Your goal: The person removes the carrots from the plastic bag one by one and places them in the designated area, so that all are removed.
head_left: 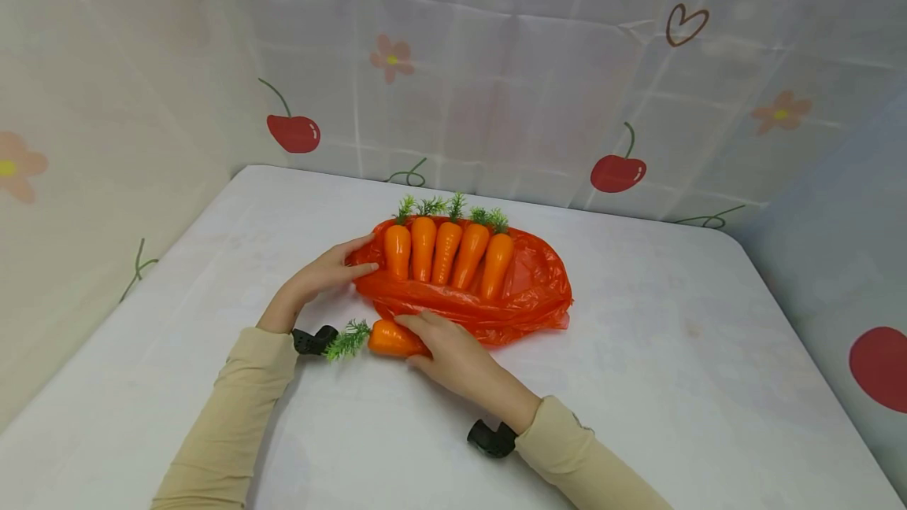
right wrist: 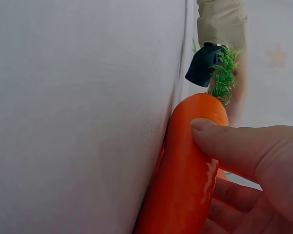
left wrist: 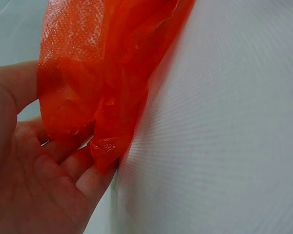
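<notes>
What I'd worry about first is the slippery stuff here. The right hand (head_left: pixel 457 356) has its grip clamped on a carrot (head_left: pixel 397 338), thumb on one side and fingers curled at the other; its skin is smooth and glossy, so a loose pinch could let it roll. It lies sideways at the near edge of the bag (head_left: pixel 534 270), low over the table (head_left: pixel 638 352); whether it rests there I can't tell. Its greens (head_left: pixel 347 339) point left, close by the black band (head_left: pixel 315 341) at the left wrist, and might snag on it.

The left hand (head_left: pixel 322 274) cups the bag's left end, thumb and fingers apart with film about them; whether that grip pinches I can't tell. A hard tug there could drag the film and upset the five carrots (head_left: pixel 448 252) lying in a row on it, since nothing visible fastens them.

The bag is thin red plastic, crinkled and part see-through, bunched into soft folds along the near side, which could catch a carrot's tip. The carrots are tapered, rounded at the top, shiny orange, with feathery tufts that look like plastic. The table's white covering looks finely ribbed up close.
</notes>
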Demonstrator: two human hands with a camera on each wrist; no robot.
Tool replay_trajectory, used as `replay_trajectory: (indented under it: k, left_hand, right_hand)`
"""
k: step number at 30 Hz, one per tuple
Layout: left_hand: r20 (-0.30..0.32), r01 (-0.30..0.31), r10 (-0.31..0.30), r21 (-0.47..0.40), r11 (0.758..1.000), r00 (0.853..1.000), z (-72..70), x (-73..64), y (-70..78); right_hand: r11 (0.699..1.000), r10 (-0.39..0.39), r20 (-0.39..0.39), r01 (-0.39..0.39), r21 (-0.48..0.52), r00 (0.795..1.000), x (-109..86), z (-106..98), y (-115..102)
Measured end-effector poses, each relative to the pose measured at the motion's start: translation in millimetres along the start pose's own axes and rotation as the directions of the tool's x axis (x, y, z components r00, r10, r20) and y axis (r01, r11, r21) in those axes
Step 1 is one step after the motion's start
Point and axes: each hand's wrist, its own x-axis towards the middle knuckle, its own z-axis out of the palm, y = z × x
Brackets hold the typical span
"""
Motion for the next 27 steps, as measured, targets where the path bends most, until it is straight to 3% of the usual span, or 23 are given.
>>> replay_trajectory:
  k: [17, 27]
  left_hand:
    - [0.001, 0.018, -0.018, 0.008, 1.0, 1.0, 0.1, -2.1, 1.4]
    - [-0.012, 0.01, -0.01, 0.026, 1.0, 1.0, 0.6, 17.2, -32.8]
  right_hand:
    - [0.998, 0.0, 0.014, 0.0, -0.062, 1.0, -1.5, -0.9, -2.0]
    - [0.999, -0.006, 0.018, 0.007, -0.045, 1.0, -1.2, -1.8, -2.6]
